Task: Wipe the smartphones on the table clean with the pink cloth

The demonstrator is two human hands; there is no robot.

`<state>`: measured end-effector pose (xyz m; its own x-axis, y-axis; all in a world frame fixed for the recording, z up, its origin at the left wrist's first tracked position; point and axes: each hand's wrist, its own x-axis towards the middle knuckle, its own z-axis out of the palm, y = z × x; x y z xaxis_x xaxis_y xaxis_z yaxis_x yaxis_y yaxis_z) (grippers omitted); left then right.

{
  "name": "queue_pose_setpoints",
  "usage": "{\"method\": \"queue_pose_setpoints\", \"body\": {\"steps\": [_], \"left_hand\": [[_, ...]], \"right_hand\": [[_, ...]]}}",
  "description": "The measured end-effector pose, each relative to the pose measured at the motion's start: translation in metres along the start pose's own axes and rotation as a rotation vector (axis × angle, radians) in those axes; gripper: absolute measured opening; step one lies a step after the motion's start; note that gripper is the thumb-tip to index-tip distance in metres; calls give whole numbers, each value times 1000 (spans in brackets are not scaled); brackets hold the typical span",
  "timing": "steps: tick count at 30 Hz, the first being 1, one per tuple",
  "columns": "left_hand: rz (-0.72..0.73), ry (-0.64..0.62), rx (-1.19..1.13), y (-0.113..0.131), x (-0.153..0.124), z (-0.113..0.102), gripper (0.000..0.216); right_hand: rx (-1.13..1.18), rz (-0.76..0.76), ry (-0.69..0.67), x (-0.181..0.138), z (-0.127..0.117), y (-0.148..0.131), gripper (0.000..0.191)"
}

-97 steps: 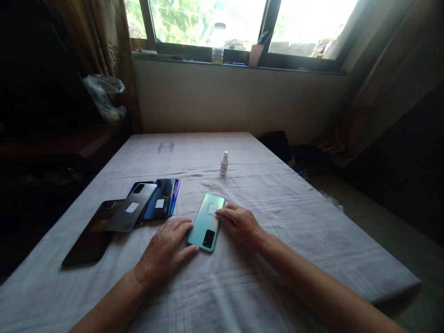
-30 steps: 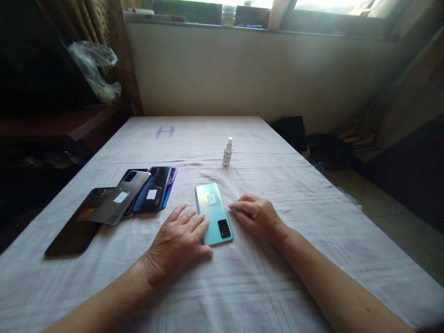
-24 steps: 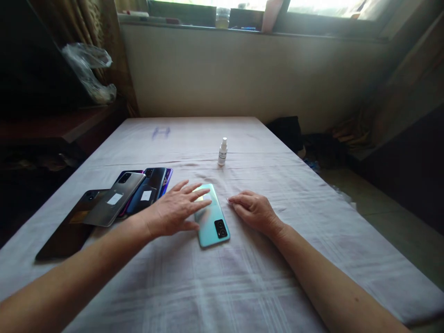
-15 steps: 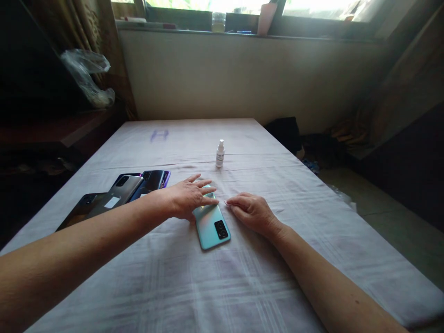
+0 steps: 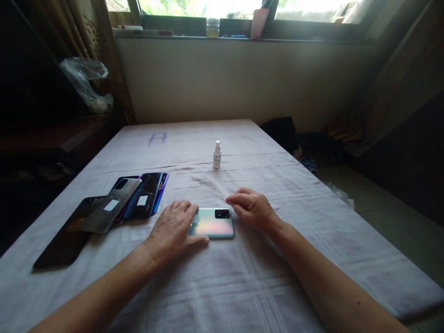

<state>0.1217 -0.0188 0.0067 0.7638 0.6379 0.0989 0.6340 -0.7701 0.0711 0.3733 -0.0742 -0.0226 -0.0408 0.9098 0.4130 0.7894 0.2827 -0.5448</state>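
Note:
A pale teal smartphone [image 5: 212,226] lies back up on the white cloth, turned sideways, its black camera block at the far right corner. My left hand [image 5: 175,225] grips its left end, thumb along the near long edge and fingers at the far edge. Just right of the phone, apart from it, rests my right hand [image 5: 252,209]. Its thumb and fingers are pinched together, and what they hold is too small to make out. Beyond both hands a small white spray bottle [image 5: 217,156] stands upright.
Left of my left hand lie several overlapping phones: a dark one [image 5: 64,243], a grey one [image 5: 120,200] with a white label, and a dark blue one [image 5: 147,192]. The cloth-covered table [image 5: 194,132] ends before a wall under a window. A plastic bag [image 5: 88,85] sits at left.
The teal phone has turned from lengthwise to sideways. My left hand has drawn back toward me and closed on its left end. My right hand has stayed nearly in place.

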Motion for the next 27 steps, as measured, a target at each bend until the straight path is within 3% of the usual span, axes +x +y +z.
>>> {"method": "queue_pose_setpoints", "body": {"steps": [6,10,17,22,27], "left_hand": [[56,120,-119,-18,-33,21,68],[61,155,-149,-31,-37,29,62],[36,163,-179,-29,-35,30,62],[35,164,-187,-29,-35,29,62],[37,175,-185,-29,-35,30,61]], "right_hand": [[-72,-143,-59,-4,12,-11,19],[-140,-211,-139,-5,9,-17,21],[-114,-240,-287,-5,-8,-24,23],[-186,-314,-246,-5,1,-31,23],[-210,-254,-230,-6,-1,-30,23]]}}
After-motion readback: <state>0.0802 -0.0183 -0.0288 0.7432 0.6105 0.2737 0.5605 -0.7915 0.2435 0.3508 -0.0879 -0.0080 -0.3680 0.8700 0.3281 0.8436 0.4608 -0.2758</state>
